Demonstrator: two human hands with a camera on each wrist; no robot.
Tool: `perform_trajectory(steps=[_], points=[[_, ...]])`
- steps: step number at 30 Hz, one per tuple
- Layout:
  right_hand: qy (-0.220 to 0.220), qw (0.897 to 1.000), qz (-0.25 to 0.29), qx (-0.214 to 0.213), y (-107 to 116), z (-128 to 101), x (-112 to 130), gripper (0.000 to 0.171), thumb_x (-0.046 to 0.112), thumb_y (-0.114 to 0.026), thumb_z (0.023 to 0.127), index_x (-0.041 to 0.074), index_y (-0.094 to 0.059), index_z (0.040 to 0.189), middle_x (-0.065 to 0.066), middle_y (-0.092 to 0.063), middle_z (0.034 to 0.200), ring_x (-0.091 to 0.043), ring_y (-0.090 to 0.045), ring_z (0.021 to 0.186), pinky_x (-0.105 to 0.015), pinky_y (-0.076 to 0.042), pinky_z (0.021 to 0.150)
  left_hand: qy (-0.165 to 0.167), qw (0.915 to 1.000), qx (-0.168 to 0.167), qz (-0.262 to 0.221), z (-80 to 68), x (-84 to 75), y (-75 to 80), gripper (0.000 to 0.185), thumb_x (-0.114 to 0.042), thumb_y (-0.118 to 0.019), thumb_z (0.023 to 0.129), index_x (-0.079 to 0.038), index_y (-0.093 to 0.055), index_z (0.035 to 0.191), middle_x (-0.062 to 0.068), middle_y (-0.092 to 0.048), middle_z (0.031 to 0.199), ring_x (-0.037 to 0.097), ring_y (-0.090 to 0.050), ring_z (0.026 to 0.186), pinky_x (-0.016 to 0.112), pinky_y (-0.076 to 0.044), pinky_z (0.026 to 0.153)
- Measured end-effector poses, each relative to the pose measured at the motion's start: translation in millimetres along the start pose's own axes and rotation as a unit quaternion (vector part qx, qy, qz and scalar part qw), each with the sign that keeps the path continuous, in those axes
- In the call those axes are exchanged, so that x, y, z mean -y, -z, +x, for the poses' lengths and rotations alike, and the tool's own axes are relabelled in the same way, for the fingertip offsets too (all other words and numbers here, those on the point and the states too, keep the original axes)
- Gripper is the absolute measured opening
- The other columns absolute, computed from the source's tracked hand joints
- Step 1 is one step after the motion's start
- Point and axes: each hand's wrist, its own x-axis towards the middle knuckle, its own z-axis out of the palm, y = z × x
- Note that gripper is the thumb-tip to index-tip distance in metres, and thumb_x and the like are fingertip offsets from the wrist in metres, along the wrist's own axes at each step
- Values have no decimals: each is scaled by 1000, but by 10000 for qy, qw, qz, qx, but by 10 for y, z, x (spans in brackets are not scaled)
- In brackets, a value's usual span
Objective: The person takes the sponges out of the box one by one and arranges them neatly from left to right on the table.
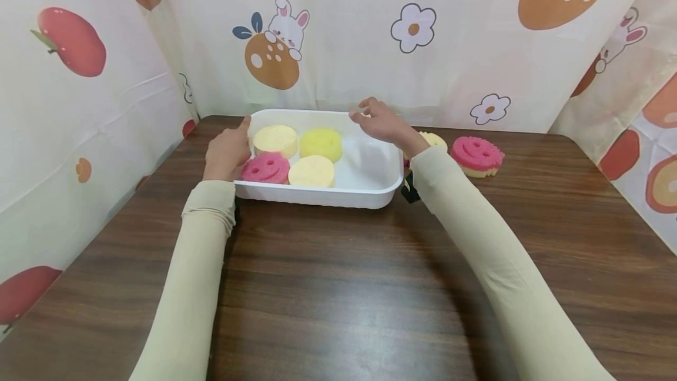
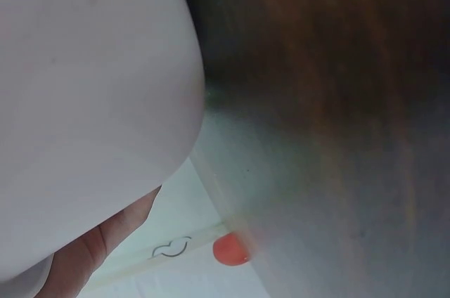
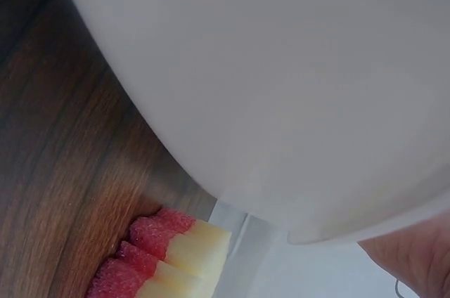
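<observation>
Resting on the far middle of the brown table (image 1: 338, 287), the white tray (image 1: 365, 188) has a hand at each end. The left hand (image 1: 228, 151) lies against the tray's left rim with its thumb pointing up toward the far left corner; whether its fingers curl round the rim cannot be told from the head view, and the left wrist view shows only a blurred stretch of white wall and a bit of palm. The right hand (image 1: 382, 122) is over the tray's far right corner, fingers bent loosely and spread, holding nothing that can be seen; whether it touches the rim is unclear. Inside the tray, four round sponges sit in its left half: a pale one (image 1: 275, 140) far left, a yellow one (image 1: 321, 144) to its right, a pink smiley sponge (image 1: 266, 168) near left, and another pale one (image 1: 312, 171) beside it. The tray's right half is bare white. On the table to the right of the tray lies a second pink smiley sponge (image 1: 477, 156), with another sponge (image 1: 435, 140) partly hidden behind the right wrist. A printed curtain (image 1: 455, 46) with rabbits, flowers and fruit surrounds the table on three sides.
</observation>
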Motion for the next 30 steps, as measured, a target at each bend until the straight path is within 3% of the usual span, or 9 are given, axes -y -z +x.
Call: perform_trajectory(steps=[17, 30], points=[[-1, 10000, -49, 10, -44, 34, 32, 69, 52, -41, 102, 15, -21, 156, -12, -31, 159, -30, -33, 145, -50, -33, 118, -74, 10000, 15, -2, 16, -3, 17, 74, -13, -46, 96, -14, -11, 161, 32, -62, 117, 43, -59, 95, 62, -50, 88], [-41, 9999, -112, 36, -132, 74, 20, 67, 51, -42, 102, 14, -24, 155, -12, -32, 159, -29, -34, 146, -48, -33, 118, -39, 10000, 90, 2, 8, 15, 16, 74, -11, -45, 96, -14, -10, 161, 26, -63, 94, 35, -53, 80, 48, -49, 72]])
